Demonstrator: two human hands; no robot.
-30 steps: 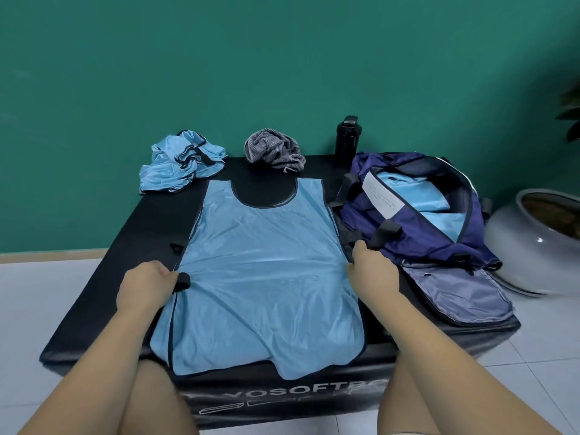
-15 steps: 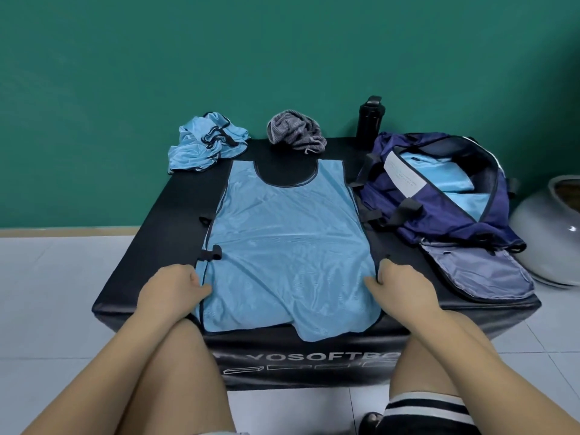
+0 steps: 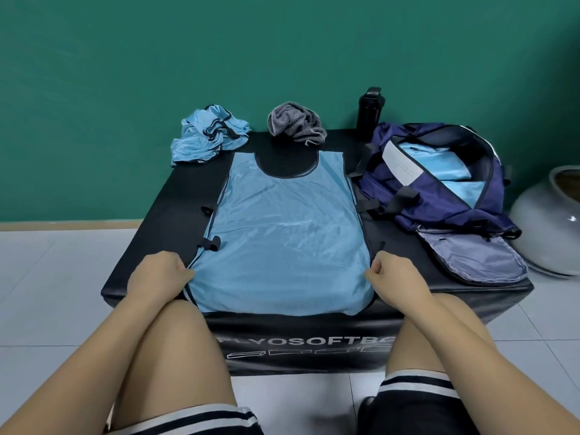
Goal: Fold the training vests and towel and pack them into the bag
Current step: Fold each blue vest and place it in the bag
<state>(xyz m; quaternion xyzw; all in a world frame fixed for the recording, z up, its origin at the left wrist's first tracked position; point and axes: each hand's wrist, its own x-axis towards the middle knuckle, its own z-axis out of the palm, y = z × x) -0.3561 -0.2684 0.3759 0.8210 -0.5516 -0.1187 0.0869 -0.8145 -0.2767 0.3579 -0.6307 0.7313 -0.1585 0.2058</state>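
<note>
Two pinches: left hand (image 3: 156,275) and right hand (image 3: 396,277) fingers curled on lower side hems of vest (image 3: 282,240)

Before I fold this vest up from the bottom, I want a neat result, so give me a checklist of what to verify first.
1. The vest lies spread flat on the box: ok.
2. The left hand grips its lower left edge: ok.
3. The right hand grips its lower right edge: ok.
4. The side straps are tucked in: not ok, two stick out on the left.
5. The bag is open for packing: ok.
</note>
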